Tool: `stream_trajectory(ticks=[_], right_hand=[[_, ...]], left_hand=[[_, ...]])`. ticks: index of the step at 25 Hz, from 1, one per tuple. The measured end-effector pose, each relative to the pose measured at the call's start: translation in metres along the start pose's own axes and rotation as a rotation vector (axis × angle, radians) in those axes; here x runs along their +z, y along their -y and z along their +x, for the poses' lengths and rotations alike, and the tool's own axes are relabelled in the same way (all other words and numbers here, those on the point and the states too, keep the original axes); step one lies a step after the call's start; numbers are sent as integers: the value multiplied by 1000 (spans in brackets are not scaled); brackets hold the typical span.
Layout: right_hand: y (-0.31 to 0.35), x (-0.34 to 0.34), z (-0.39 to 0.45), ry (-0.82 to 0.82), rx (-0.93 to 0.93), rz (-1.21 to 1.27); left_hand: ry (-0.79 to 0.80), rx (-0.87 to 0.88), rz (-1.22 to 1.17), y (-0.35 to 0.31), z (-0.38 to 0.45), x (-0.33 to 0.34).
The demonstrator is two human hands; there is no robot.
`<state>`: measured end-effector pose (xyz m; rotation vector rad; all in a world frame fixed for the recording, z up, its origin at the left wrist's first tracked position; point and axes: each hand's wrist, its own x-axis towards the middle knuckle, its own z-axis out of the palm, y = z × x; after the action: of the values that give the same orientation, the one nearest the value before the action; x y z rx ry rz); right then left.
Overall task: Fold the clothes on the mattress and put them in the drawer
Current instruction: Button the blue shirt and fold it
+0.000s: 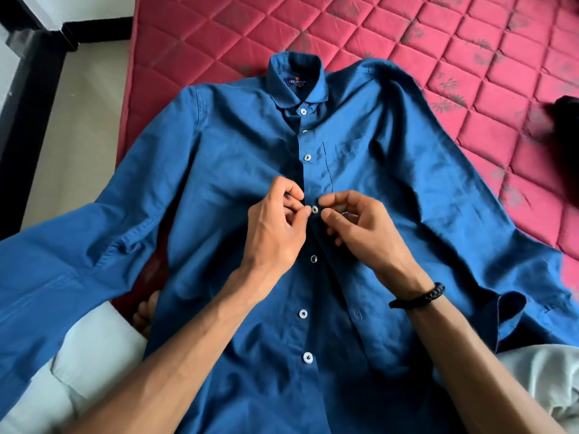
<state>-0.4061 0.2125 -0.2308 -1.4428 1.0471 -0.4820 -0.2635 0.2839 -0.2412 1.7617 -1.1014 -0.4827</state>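
**Both hands at the placket, one button between them**

The shirt (219, 170) lies face up on the mattress (391, 29), collar (297, 79) at the far end and hem towards the person, so its long axis runs straight away from them. The button line follows that axis, and the hands meet right on it, about halfway down.

The left hand (275, 227) pinches the button (314, 209) side of the placket between thumb and fingers. The right hand (360, 227) pinches the facing edge just beside it, fingers curled on the cloth. The button sits between the two sets of fingertips, equally near to both. I'd judge they are doing it up, though whether it is already through its hole I cannot tell.

Buttons above look fastened; those below sit along the placket towards the hem, so the work probably moves towards the person next. The sleeves spread wide: the left one hangs off the mattress edge over the floor (78, 126), the right lies out on the mattress.

No drawer is in view. A dark thing (560, 117) lies at the right edge of the mattress, too blurred to name.
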Motion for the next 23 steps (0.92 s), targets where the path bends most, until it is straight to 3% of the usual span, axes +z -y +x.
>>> stream_trajectory(ticks=[2,4,8,12,15,20,23], right_hand=[[12,-7,-15,-18,-127,-256],[16,-10,-44,-61,-241,-528],[-11,9,-97,-208,-130,-714],[-24,23,-84,-310,-84,-857],[-24,21,-79,-360,-144,-783],[-30,9,-74,-214,3,-258],[-27,5,-75,-167,-20,-114]], left_hand=[[3,33,74,-1,-3,-8],[108,96,189,4,-23,-19],[279,140,324,10,-81,-23],[227,63,378,2,-68,-15],[182,-16,362,-3,-66,-12],[57,-96,145,-16,-70,-13],[72,-183,23,-22,-78,-13]])
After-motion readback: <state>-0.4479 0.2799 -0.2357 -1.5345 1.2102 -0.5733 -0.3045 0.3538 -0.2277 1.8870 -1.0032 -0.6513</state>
